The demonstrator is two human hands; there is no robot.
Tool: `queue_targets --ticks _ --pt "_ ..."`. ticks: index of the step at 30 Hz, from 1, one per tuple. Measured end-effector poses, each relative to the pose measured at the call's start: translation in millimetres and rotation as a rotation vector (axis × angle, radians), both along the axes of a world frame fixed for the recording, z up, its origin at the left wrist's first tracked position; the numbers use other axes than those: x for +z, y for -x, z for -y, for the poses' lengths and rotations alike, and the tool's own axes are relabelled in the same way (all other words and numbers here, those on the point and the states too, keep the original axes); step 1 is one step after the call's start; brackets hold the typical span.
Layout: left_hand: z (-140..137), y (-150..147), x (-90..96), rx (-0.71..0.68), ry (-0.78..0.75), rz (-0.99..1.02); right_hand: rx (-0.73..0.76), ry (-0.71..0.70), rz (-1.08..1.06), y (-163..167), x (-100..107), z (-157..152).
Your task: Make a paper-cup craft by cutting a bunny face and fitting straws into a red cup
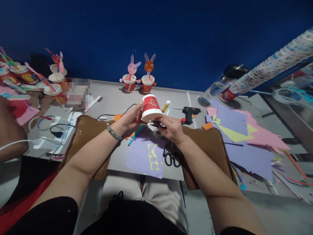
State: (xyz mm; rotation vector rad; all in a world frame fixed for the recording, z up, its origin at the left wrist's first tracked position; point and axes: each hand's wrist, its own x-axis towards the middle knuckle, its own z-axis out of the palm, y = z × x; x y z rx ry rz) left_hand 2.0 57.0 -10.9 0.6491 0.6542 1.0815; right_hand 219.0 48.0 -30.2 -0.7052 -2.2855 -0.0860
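Observation:
A red paper cup (pixel 152 103) with a white rim is held up over the table, tilted with its wide end towards me. My left hand (pixel 132 118) is closed round its left side. The fingers of my right hand (pixel 172 128) pinch at the cup's lower right edge. Something small and dark shows beneath that edge by the right fingers; I cannot make out what it is. Below the hands lie a purple paper sheet (pixel 140 158), a yellow paper strip with cut-out holes (pixel 153 160), black-handled scissors (pixel 172 159) and a blue pen (pixel 133 139).
Two rabbit-figure cups (pixel 129 83) stand against the blue wall. A black glue gun (pixel 189 114) lies to the right, near coloured paper sheets (pixel 232 120) and a long stack of cups (pixel 269 63). On the left are a power strip (pixel 65 135) and another person's arm (pixel 12 130).

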Motion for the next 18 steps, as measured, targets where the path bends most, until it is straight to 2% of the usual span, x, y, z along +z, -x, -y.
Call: queue_targets --ticks 5,10,14,18 --pt "7 0 5.5 0.013 -0.014 0.037 0.01 0.073 0.042 0 2 3" --pt "0 7 5.4 -0.012 -0.022 -0.023 0.057 0.171 -0.105 3 3 5" --pt "-12 14 -1.9 0.12 0.006 -0.009 -0.084 0.22 -0.31 7 4 10" --pt "-17 18 -6.4 0.176 -0.084 -0.054 -0.212 0.317 -0.386 12 12 20"
